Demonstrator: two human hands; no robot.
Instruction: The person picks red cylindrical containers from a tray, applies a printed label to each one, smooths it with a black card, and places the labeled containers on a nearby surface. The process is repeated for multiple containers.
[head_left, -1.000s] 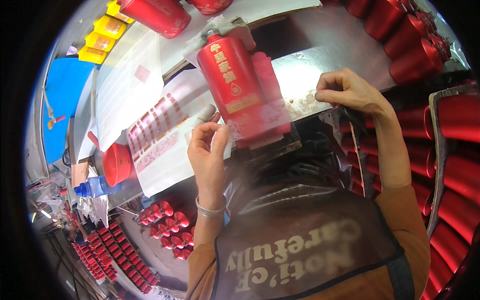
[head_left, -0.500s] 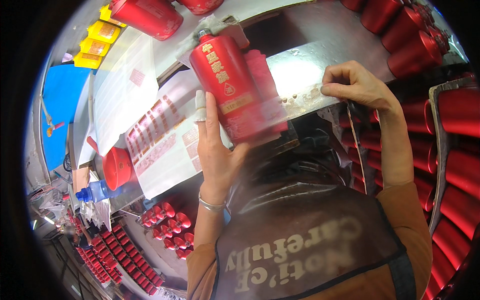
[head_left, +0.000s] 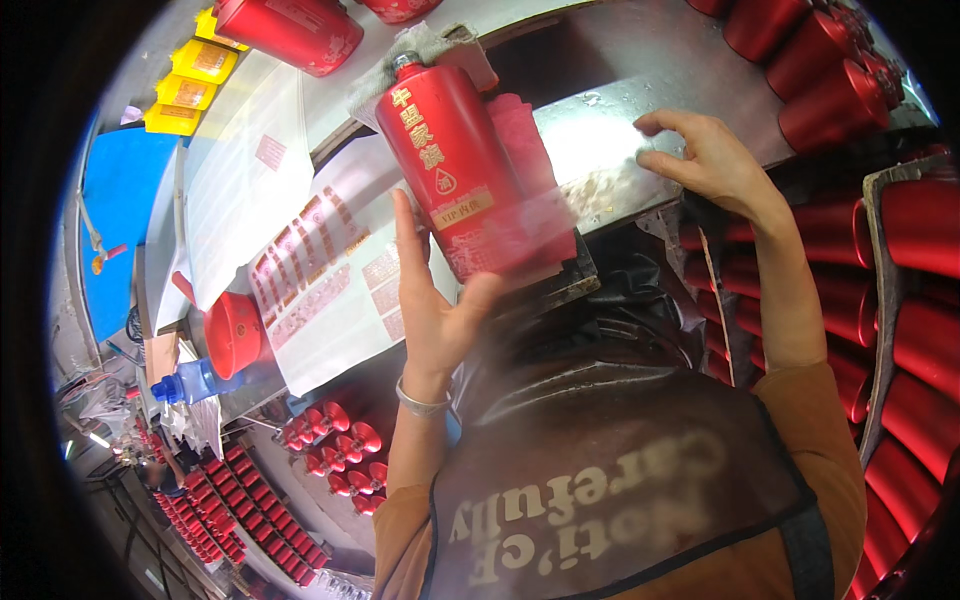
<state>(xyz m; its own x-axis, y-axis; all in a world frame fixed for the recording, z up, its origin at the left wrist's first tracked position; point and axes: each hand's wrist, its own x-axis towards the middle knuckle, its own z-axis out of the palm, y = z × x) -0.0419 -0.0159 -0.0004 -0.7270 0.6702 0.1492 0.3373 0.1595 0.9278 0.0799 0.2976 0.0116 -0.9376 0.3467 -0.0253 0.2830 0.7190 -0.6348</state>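
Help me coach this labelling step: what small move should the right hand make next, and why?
Probably bring the right hand back to the red bottle. That hand lies spread on the metal worktop, apart from the bottle, while the left hand alone props the tilted bottle from below. A second hand would likely steady it.

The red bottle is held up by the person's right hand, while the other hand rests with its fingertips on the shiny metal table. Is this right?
Not quite. The head view shows the left hand holding the red bottle from below. It is the right hand that rests with its fingertips on the shiny metal table. The rest is correct.
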